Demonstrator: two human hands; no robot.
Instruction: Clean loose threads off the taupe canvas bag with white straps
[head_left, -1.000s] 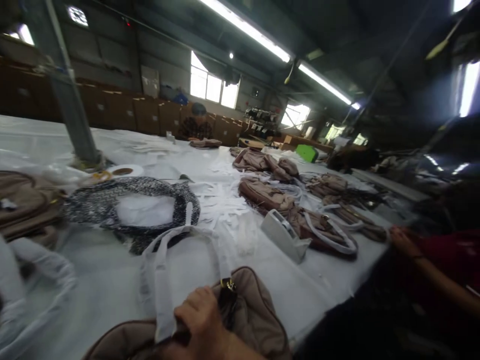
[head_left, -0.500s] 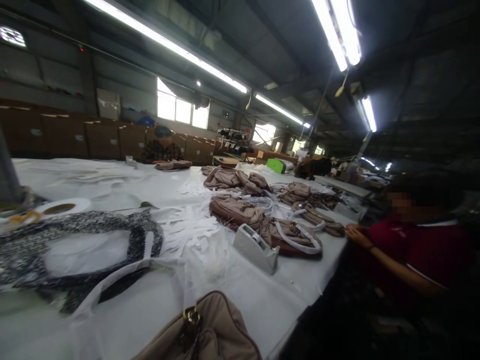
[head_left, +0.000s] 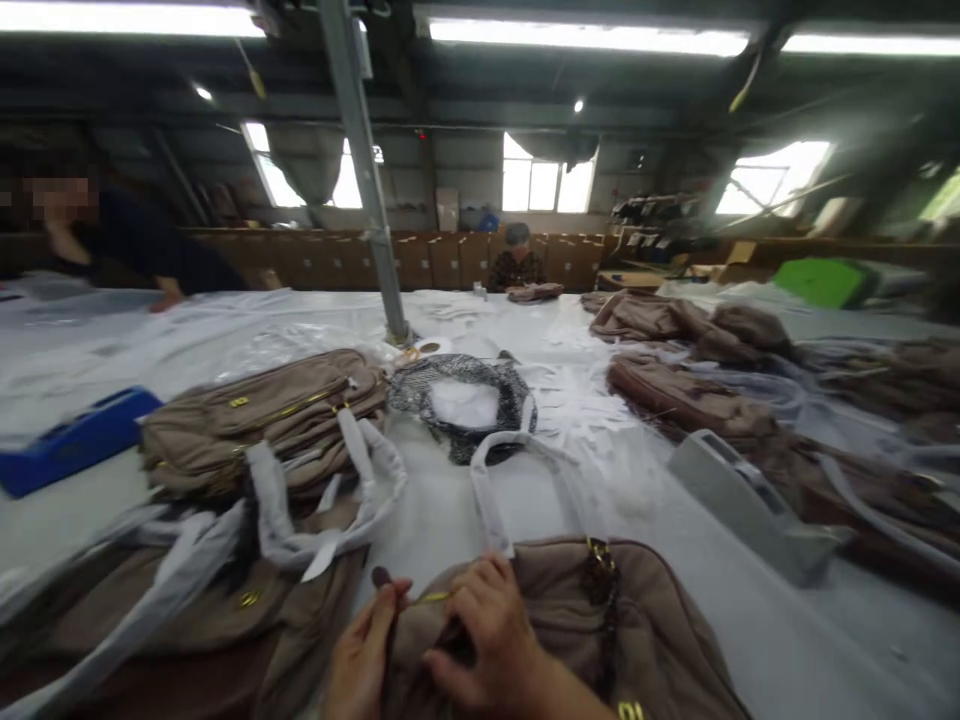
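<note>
A taupe fabric handbag (head_left: 660, 620) with gold-coloured hardware lies on the table right in front of me. Its white-wrapped handle (head_left: 487, 500) arches up behind it. At the bag's left end, my left hand (head_left: 364, 645) pinches a small dark rounded tab (head_left: 381, 577). My right hand (head_left: 499, 630) is curled over the top of the bag beside the handle's base, gripping the fabric. A short gold-coloured strip, perhaps a zipper, shows between the two hands. What lies under my right fingers is partly hidden.
More taupe bags (head_left: 262, 410) with wrapped handles lie at left and right. A blue tape dispenser (head_left: 75, 440) stands far left, a grey one (head_left: 757, 510) at right. Black-and-white netting (head_left: 409, 395) and white paper strips (head_left: 577, 400) lie ahead, near a metal post (head_left: 367, 180). Two people are across the table.
My view has swung left and levelled. Both my hands now show on the near bag; neither was in view before. The person in red is out of view.
</note>
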